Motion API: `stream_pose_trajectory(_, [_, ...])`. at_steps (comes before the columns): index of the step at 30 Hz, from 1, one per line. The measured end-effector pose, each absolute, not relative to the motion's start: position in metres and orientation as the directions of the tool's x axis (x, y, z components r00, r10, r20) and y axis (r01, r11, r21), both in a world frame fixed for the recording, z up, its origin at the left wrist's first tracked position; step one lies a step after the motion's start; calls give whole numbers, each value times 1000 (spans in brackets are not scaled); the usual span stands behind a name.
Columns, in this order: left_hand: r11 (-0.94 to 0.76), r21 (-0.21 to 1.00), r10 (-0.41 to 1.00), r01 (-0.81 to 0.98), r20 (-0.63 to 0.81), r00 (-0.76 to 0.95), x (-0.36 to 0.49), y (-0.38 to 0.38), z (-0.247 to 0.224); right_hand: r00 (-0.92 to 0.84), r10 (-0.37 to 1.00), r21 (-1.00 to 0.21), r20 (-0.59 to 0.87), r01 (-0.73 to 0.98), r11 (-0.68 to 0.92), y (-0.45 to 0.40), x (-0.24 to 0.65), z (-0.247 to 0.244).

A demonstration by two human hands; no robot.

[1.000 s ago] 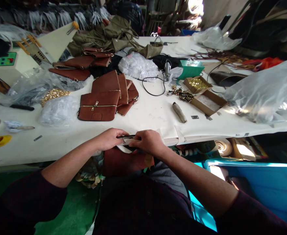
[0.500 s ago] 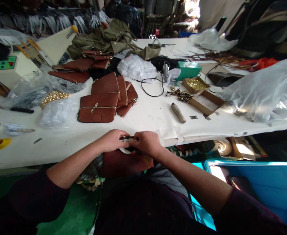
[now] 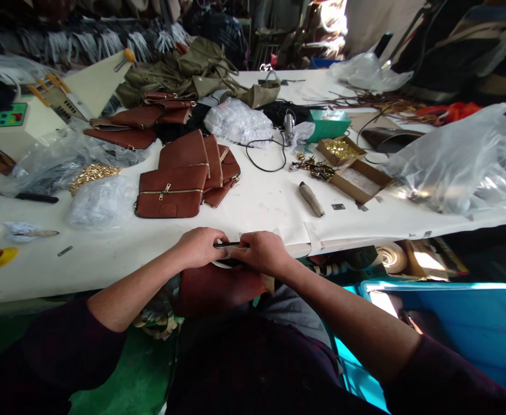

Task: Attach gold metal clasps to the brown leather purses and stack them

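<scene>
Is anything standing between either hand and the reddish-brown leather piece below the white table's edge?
Nothing visible does: the left hand and the right hand both hold the dark-rimmed part at the top of the leather piece. Some fingertips are hidden.

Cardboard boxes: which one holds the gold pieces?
The rear box, next to the green box, holds the gold pieces; the front box shows only a pale inside.

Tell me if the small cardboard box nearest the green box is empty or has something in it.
Not empty: gold-coloured pieces show inside the cardboard box through its open top. How deep they go, I cannot tell.
</scene>
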State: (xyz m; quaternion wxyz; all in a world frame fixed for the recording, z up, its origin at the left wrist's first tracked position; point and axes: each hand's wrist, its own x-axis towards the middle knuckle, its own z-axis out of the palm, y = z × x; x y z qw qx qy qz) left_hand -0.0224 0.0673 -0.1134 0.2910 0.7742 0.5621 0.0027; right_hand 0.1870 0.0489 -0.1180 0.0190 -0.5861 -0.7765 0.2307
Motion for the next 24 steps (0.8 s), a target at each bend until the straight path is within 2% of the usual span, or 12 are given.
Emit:
stream_pose_trajectory(8, [-222, 389, 870, 894, -336, 362, -19, 68, -112, -324, 915, -369, -243, 903, 222, 49, 189, -116])
stream_pose_trajectory(15, [-333, 297, 843, 895, -330, 424, -10, 69, -112, -398, 888, -330, -230, 890, 313, 50, 190, -118])
stream_pose_trajectory(17, [-325, 272, 852, 906, -330, 405, -8, 65, -112, -472, 859, -308, -199, 862, 402, 47, 187, -118])
stream_pose_trajectory(20, [-318, 242, 858, 917, -339, 387, -7, 62, -112, -659, 744, -267, -114, 741, 616, 38, 184, -111])
stream_pose_trajectory(22, [-306, 279, 857, 910, -335, 391, -8, 64, -113, -749, 661, -315, -54, 641, 700, 29, 187, -96])
stream_pose_trajectory(24, [-286, 386, 854, 877, -312, 416, -10, 67, -116, -789, 613, -476, 36, 526, 705, 13, 197, -74])
